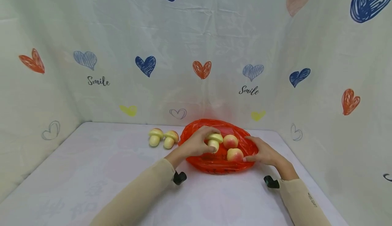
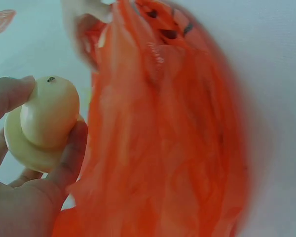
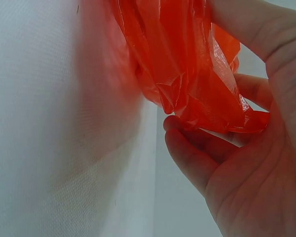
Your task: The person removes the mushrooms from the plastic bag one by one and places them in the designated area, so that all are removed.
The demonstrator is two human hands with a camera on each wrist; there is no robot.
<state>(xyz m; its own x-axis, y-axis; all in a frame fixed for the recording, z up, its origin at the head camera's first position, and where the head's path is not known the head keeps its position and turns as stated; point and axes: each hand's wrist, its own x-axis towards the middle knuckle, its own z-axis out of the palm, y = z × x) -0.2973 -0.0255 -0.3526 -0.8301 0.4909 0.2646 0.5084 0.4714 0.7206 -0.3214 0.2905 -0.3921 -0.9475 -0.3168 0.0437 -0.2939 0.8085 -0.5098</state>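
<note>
My left hand (image 1: 199, 141) pinches a toy mushroom (image 1: 213, 142) with a pale stem and yellow-green cap, over the left part of a red plastic bag (image 1: 208, 166). In the left wrist view, thumb and fingers curl round the mushroom (image 2: 52, 116) beside the red plastic. Inside the spread bag sit two round pink-and-yellow fruits, a rear one (image 1: 230, 141) and a front one (image 1: 235, 155). My right hand (image 1: 264, 152) holds the bag's right rim. In the right wrist view, the bag (image 3: 187, 74) lies between its thumb and curled fingers.
Two more toy mushrooms, one (image 1: 156, 137) and another (image 1: 170, 139), lie on the white table (image 1: 92, 171) just left of the bag. Behind the table hangs a white curtain (image 1: 171, 93) printed with hearts and "Smile". Further curtain stands along both sides.
</note>
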